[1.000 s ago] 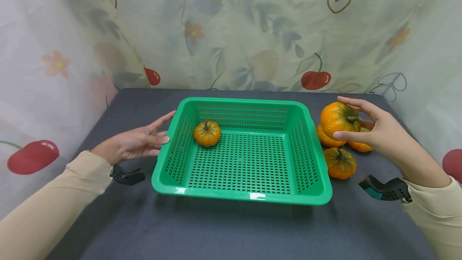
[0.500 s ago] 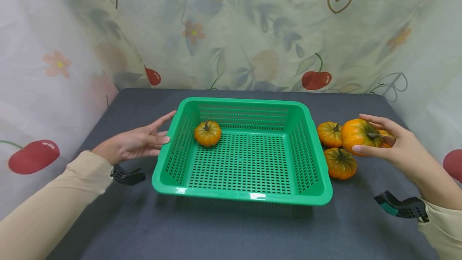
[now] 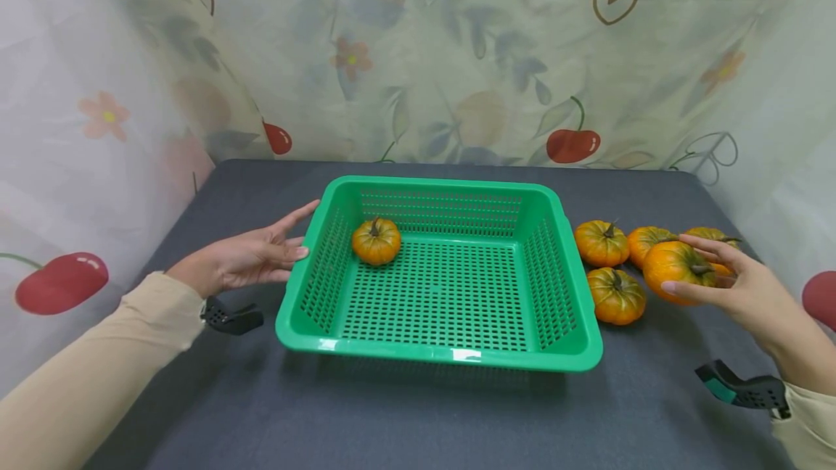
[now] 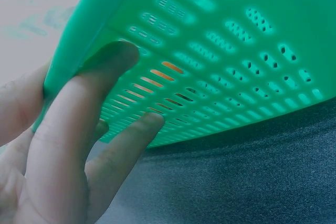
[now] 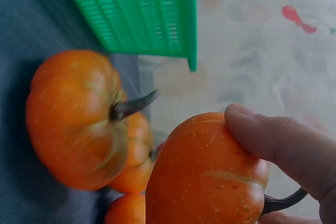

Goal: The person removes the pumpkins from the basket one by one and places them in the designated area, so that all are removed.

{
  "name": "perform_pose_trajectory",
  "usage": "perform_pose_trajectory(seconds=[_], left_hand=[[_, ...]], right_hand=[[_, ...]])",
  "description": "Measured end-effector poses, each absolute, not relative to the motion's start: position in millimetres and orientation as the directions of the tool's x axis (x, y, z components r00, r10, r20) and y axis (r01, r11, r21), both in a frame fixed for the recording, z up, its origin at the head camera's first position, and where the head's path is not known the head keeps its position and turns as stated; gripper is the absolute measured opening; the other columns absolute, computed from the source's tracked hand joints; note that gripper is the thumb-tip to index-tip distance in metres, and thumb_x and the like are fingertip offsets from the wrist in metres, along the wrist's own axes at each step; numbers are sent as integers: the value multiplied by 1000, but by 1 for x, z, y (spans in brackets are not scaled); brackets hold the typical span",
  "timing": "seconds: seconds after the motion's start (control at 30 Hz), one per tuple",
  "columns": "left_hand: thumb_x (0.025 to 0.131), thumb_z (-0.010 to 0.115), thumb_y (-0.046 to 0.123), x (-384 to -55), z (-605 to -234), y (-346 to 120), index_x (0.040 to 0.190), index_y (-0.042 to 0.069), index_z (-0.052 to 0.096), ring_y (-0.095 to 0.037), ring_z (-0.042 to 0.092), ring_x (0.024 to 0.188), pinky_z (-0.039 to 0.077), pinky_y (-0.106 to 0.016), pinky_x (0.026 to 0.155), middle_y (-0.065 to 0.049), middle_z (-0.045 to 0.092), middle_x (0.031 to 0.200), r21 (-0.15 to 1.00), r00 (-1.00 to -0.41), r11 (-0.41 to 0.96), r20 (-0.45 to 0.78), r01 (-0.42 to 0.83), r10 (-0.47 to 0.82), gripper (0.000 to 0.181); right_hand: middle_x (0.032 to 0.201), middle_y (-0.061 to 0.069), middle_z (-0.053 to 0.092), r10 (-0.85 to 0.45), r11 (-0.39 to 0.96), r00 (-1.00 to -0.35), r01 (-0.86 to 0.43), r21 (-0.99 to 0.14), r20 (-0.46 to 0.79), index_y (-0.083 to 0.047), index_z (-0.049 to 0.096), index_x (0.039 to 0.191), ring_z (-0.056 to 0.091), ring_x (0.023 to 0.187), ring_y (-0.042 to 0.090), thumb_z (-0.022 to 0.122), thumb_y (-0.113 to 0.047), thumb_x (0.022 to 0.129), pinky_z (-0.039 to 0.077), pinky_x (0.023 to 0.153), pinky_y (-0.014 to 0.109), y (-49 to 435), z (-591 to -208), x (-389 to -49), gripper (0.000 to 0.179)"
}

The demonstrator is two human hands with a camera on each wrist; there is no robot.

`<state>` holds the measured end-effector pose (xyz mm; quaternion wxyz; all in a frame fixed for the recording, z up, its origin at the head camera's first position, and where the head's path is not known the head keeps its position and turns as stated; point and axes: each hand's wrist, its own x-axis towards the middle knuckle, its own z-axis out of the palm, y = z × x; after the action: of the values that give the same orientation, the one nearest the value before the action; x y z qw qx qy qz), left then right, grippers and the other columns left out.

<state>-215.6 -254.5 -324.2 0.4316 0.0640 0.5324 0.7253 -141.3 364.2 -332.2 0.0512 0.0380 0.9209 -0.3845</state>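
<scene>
A green plastic basket (image 3: 437, 359) with slotted walls stands on the dark table, one small orange pumpkin (image 3: 376, 245) inside at its left. My left hand (image 3: 251, 260) grips the basket's left rim; in the left wrist view its fingers (image 4: 65, 124) reach under the rim against the slotted wall. To the right of the basket, my right hand (image 3: 757, 299) holds an orange pumpkin (image 3: 671, 270) between thumb and fingers, stem towards the palm. The right wrist view shows the thumb on this pumpkin (image 5: 205, 171). The far fingers are mostly hidden behind it.
Several more pumpkins lie by the basket's right side: one in front (image 3: 616, 297), one behind it (image 3: 599, 244), others (image 3: 649, 241) further right, partly covered by my hand. Patterned cloth (image 3: 424, 56) hangs behind and at both sides of the table (image 3: 418, 419).
My right hand has moved right, down and nearer with its pumpkin, from above the group to its right side, uncovering pumpkins behind. My left hand and the basket have stayed in place.
</scene>
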Motion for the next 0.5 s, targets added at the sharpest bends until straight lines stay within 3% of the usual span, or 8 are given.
perform_pose_trajectory(seconds=[0.33,0.5], left_hand=[[101,44,0,-215,-324,-254,151,52,-2,-27,65,111,58,-37,87,-15,-2,162,830,-628,-55,-375,-556,682,85],[101,45,0,-215,-323,-253,151,51,-3,-26,65,110,58,-37,88,-15,-3,163,837,-636,-38,-384,-545,669,86]], right_hand=[[151,38,13,31,729,-983,147,-668,-182,-12,11,157,30,120,55,68,-40,90,38,83,65,380,-353,-146,91],[151,40,13,32,733,-972,181,-655,-233,-4,10,155,22,125,59,67,-43,90,33,88,71,383,-357,-146,96]])
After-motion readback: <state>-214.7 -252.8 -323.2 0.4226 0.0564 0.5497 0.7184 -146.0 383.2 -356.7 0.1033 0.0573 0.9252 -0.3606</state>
